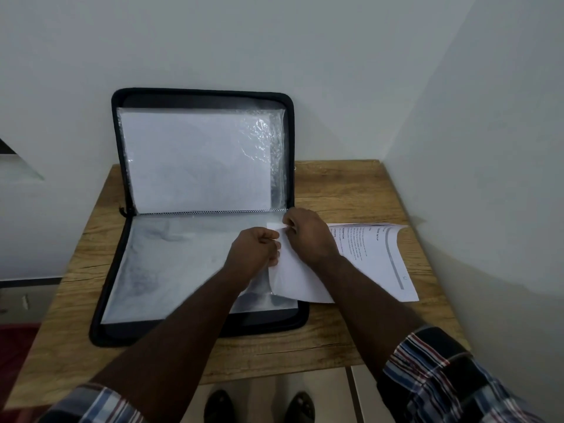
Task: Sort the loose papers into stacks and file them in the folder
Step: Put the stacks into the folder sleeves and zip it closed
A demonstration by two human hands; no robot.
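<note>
**Feeding printed sheets into a folder sleeve**

Pinching the sleeve's edge, the left hand apparently held the plastic pocket apart so the right hand, gripping the printed papers, could slide them in. The zip folder lay on the table, its lid propped against the wall, freeing both hands.

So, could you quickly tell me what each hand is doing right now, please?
Left hand: fingers curled, pinching the edge of the plastic sleeve.
Right hand: gripping the papers at their edge.
</note>
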